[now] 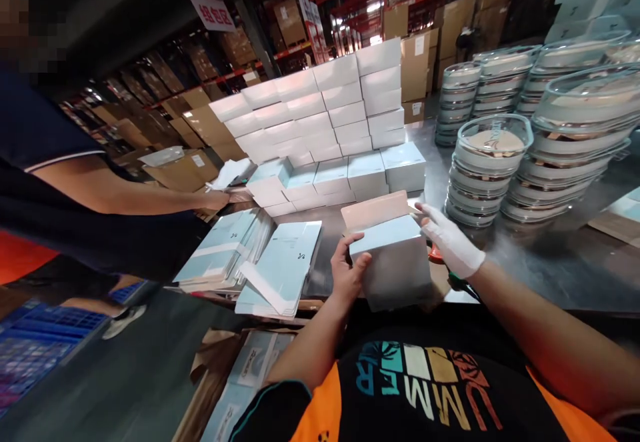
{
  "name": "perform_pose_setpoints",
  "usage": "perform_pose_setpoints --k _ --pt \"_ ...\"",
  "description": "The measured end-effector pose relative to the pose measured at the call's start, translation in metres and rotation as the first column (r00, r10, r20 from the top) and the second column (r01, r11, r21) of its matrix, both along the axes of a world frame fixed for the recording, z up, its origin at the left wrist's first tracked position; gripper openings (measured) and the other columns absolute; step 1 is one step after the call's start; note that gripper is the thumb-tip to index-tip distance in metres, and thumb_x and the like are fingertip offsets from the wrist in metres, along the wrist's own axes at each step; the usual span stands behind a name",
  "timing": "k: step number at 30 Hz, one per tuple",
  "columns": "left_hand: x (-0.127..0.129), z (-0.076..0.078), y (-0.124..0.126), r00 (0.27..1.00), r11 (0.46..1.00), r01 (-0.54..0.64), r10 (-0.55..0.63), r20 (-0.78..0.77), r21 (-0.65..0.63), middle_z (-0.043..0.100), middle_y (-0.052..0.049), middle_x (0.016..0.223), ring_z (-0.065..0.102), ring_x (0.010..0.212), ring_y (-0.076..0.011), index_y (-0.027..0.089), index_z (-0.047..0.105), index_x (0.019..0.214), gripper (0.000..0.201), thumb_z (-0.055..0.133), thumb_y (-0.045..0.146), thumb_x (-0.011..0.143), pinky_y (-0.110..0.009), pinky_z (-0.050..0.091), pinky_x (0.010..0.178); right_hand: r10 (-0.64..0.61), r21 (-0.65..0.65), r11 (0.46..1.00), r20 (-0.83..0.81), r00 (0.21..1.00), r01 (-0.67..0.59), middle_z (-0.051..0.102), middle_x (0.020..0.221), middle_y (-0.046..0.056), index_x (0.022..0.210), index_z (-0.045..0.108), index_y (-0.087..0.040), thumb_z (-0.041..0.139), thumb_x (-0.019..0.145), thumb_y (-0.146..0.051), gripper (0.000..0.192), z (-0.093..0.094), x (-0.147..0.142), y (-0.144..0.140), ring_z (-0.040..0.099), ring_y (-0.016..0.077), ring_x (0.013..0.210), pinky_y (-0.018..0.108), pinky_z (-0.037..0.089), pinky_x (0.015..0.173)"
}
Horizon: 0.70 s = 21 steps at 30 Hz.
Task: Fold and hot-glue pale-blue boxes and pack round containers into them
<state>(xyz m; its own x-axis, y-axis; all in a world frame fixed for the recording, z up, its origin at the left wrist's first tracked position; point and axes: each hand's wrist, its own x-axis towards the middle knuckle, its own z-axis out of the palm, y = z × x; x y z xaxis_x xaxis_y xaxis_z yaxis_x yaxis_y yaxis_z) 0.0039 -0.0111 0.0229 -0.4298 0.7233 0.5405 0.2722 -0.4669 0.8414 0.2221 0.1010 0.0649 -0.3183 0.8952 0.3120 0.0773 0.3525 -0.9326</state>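
"Currently, where's the work?"

"Pale blue-white cardboard box (397,269), at the near edge of the metal desk (540,262). Whether its base rests there, can't tell. Bare left hand (349,270): thumb and fingers part-curled round the upper left corner, has hold of it. White-gloved right hand (453,242): fingers nearly straight at the upper right corner, beside a raised pinkish-white cardboard flap (375,211). Pinching or merely touching, can't tell."

"Main risk?"

"A slip over the near edge, I'd judge. Smooth faces, only the left grip looks sure; if the glove slides, the box may twist and drop. Flap could crease if pressed down crooked."

"Close hazards?"

"Orange-red handled object (435,253) just below the glove, mostly hidden; might snag it or scuff the box."

"Further out?"

"Near left corner: pale blue flat cardboard cartons (295,249), loose white strip (267,289) across them. Left forearm runs close; a brush could slide them off. Toward the far edge, tiered glossy white boxes (320,115): a knock might shift rows. Right side, tall stacks of clear-rimmed round dishes (480,189); a wide right-arm swing could topple one."
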Motion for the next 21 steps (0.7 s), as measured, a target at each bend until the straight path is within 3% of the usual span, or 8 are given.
perform_pose_setpoints --k 3,6,9,11,14,16,19,21 --pt "-0.002 -0.003 0.0 0.999 0.999 0.036 -0.036 -0.034 -0.004 0.074 -0.007 0.098 0.069 0.087 -0.0236 0.02 0.073 0.111 0.068 0.076 0.081 0.08 -0.033 0.054 0.078 0.217 -0.049 0.975 -0.011 0.976 -0.217 0.078 0.113 0.009 0.118 0.069 -0.021 0.064 0.086 -0.05 0.043 0.013 -0.022 -0.007 0.071 0.0284 0.11 0.042 0.058 0.102" --pt "-0.007 -0.007 0.001 0.991 0.997 0.064 -0.06 -0.118 0.03 0.071 -0.007 0.1 0.069 0.09 -0.0236 0.021 0.073 0.109 0.062 0.073 0.079 0.085 -0.034 0.054 0.081 0.255 -0.014 0.967 0.027 0.967 -0.254 0.076 0.11 0.007 0.12 0.068 -0.022 0.063 0.091 -0.047 0.039 0.008 -0.017 -0.006 0.07 0.0278 0.109 0.043 0.058 0.104" --pt "-0.01 -0.011 0.005 0.982 0.99 0.055 -0.03 -0.188 0.128 0.069 -0.012 0.12 0.069 0.114 -0.0286 0.022 0.07 0.105 0.055 0.075 0.073 0.087 -0.042 0.054 0.098 0.324 0.105 0.938 0.073 0.943 -0.33 0.073 0.127 0.011 0.13 0.064 -0.022 0.071 0.092 -0.062 0.055 -0.004 0.0 -0.002 0.068 0.0324 0.123 0.047 0.055 0.112" --pt "-0.01 -0.013 0.009 0.991 0.979 0.041 -0.013 -0.137 0.201 0.068 -0.012 0.125 0.068 0.121 -0.0287 0.024 0.063 0.108 0.054 0.079 0.07 0.086 -0.045 0.053 0.105 0.34 0.223 0.904 0.142 0.93 -0.365 0.065 0.147 0.015 0.132 0.062 -0.023 0.082 0.084 -0.065 0.067 -0.011 0.01 -0.002 0.06 0.0375 0.141 0.053 0.049 0.12" --pt "-0.014 -0.012 0.014 0.996 0.958 0.066 -0.047 -0.073 0.279 0.072 -0.007 0.113 0.073 0.111 -0.025 0.027 0.056 0.113 0.056 0.086 0.065 0.083 -0.045 0.056 0.102 0.31 0.389 0.846 0.2 0.93 -0.365 0.052 0.165 0.015 0.127 0.063 -0.026 0.084 0.09 -0.042 0.045 -0.018 0.017 -0.009 0.05 0.0353 0.154 0.058 0.04 0.128" --pt "-0.021 -0.007 0.015 0.974 0.946 0.149 -0.091 -0.206 0.289 0.073 -0.008 0.11 0.074 0.111 -0.0261 0.026 0.065 0.111 0.048 0.086 0.06 0.085 -0.047 0.058 0.103 0.341 0.448 0.804 0.191 0.92 -0.391 0.051 0.166 0.012 0.128 0.065 -0.03 0.073 0.099 -0.027 0.03 -0.018 0.018 -0.016 0.05 0.0309 0.155 0.056 0.044 0.126" --pt "-0.032 0.005 0.015 0.869 0.897 0.344 -0.192 -0.455 0.278 0.077 -0.011 0.119 0.071 0.125 -0.0305 0.026 0.078 0.112 0.034 0.077 0.056 0.095 -0.053 0.057 0.109 0.391 0.482 0.755 0.214 0.895 -0.444 0.054 0.165 0.005 0.134 0.068 -0.037 0.065 0.103 -0.018 0.037 -0.012 0.016 -0.024 0.051 0.0282 0.154 0.052 0.048 0.125" --pt "-0.036 0.011 0.015 0.827 0.856 0.427 -0.24 -0.508 0.292 0.08 -0.01 0.122 0.068 0.133 -0.0318 0.029 0.08 0.12 0.033 0.071 0.054 0.1 -0.056 0.054 0.113 0.393 0.507 0.728 0.241 0.887 -0.461 0.056 0.163 0.003 0.137 0.069 -0.041 0.063 0.103 -0.016 0.043 -0.007 0.014 -0.026 0.053 0.0283 0.153 0.053 0.047 0.126"
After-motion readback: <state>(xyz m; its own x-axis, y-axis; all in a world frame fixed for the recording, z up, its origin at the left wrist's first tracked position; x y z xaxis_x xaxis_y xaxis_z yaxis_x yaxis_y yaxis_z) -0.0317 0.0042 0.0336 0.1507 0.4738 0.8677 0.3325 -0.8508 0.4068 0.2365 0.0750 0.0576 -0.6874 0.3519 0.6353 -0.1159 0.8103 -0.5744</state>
